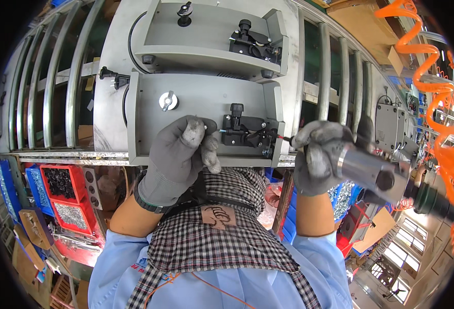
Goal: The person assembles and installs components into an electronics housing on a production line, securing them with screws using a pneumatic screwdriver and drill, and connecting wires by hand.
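My left hand [181,154] wears a grey glove and rests on the near grey metal housing [150,134], fingertips close to a black clamp mechanism [246,129] bolted on it. My right hand [317,157], also gloved, grips a silver pneumatic screwdriver [371,172]. Its thin bit points left and touches the right end of the black mechanism. A silver wing nut [168,100] sits on the housing above my left hand.
A second grey housing [206,36] with its own black mechanism lies beyond on the roller conveyor [57,87]. An orange coiled air hose [433,87] hangs at right. Red and blue bins of screws [62,198] sit at lower left. Another grey box [390,126] stands right.
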A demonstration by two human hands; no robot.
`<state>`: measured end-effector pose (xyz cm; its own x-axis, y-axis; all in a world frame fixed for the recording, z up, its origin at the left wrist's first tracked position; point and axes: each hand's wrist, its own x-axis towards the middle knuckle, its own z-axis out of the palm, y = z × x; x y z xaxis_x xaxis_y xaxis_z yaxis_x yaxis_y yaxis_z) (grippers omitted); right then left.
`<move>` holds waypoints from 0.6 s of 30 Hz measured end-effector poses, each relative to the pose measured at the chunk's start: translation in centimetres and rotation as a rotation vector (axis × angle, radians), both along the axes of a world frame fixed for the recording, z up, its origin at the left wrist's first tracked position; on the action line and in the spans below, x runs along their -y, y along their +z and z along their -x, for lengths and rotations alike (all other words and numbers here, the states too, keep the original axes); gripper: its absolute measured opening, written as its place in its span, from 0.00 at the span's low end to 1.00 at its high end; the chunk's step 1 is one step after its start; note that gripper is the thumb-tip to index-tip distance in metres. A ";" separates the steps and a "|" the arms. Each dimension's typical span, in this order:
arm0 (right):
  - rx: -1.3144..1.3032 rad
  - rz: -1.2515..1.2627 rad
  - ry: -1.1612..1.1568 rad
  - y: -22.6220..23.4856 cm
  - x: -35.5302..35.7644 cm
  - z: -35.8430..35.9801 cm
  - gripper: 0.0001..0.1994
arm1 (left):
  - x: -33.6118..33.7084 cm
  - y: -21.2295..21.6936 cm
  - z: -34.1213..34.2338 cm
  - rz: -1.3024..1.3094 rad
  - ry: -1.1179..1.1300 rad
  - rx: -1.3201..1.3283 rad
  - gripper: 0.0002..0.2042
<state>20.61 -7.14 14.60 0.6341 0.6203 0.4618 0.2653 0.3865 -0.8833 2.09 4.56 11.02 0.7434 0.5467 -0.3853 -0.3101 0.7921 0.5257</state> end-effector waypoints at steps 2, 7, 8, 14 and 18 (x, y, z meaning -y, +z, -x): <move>-0.048 -0.049 0.004 0.5 -0.7 0.0 0.21 | 0.3 0.3 0.4 -0.023 -0.007 0.000 0.18; -0.160 -0.249 0.057 2.7 1.3 0.0 0.16 | 0.8 1.2 -0.2 -0.026 -0.056 -0.061 0.17; -0.091 -0.316 0.034 3.6 1.5 0.4 0.16 | 1.1 1.4 -0.6 -0.040 -0.057 -0.066 0.17; -0.285 -0.326 0.117 5.4 1.2 3.7 0.16 | 2.7 1.6 -1.6 0.120 -0.102 -0.009 0.16; -0.306 -0.295 0.103 4.9 1.4 4.1 0.18 | 3.1 1.4 -2.3 0.172 -0.166 0.036 0.16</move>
